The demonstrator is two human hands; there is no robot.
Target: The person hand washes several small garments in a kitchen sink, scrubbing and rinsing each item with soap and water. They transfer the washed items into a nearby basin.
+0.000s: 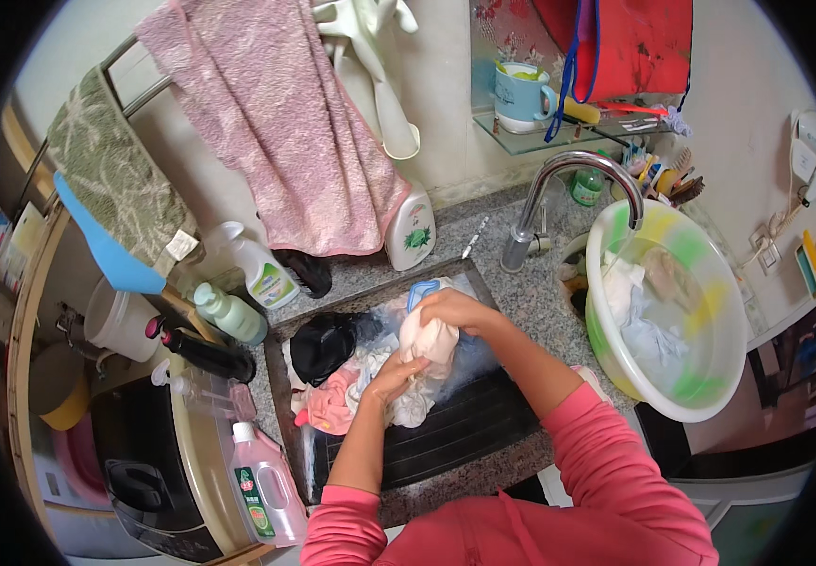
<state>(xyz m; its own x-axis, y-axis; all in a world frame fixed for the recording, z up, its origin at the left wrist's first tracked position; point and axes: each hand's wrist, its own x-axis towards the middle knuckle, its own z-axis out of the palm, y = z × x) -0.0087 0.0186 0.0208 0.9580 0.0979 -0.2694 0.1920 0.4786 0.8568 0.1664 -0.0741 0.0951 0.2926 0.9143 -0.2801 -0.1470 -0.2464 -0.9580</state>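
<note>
Both hands grip a wet white cloth [427,341] over the dark ribbed washboard [461,431] set in the granite counter. My left hand [395,378] holds its lower side; my right hand [456,311] closes on its top. Beneath and left of the hands lie a pink garment [333,405], crumpled white cloths [411,405] and a black fabric item [323,348]. A blue-edged item [422,291] lies just behind my right hand. At the right, a white, green and yellow plastic basin [723,283] holds water and wet cloths [652,343], below a chrome faucet [546,170].
Bottles crowd the left: a pink detergent jug [277,488], a black pump bottle [213,356], a green pump bottle [234,316] and a white spray bottle [270,279]. A pink towel [280,141] hangs behind, near a white bottle [411,230]. A glass shelf [542,141] holds a mug.
</note>
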